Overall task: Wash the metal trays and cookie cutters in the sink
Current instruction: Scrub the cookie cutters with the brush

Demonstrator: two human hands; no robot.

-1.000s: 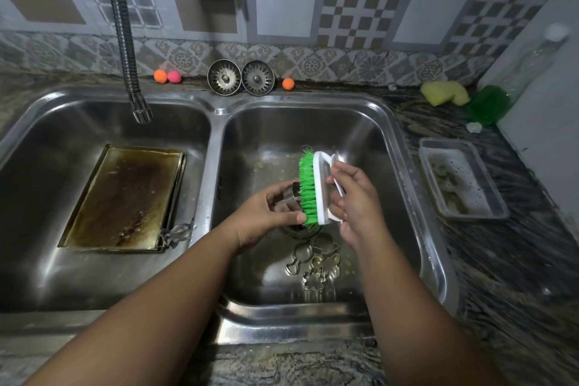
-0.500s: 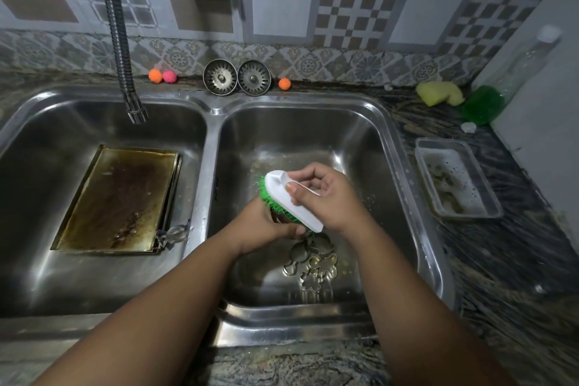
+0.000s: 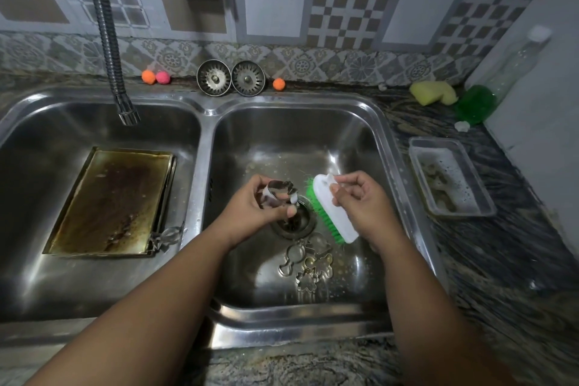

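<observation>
While both work above the drain (image 3: pixel 296 226) of the right basin, the left hand (image 3: pixel 250 210) pinches a metal cookie cutter (image 3: pixel 277 193), just left of the green brush (image 3: pixel 333 210) gripped in the right hand (image 3: pixel 363 197). More cutters (image 3: pixel 308 266) lie on the drain's near side, and a stained tray (image 3: pixel 109 200) lies flat in the left basin of the sink (image 3: pixel 205 172).

No legible text anywhere.

Green-bristled white brush (image 3: pixel 335 210) — checkered wall tiles (image 3: pixel 344 9).
</observation>
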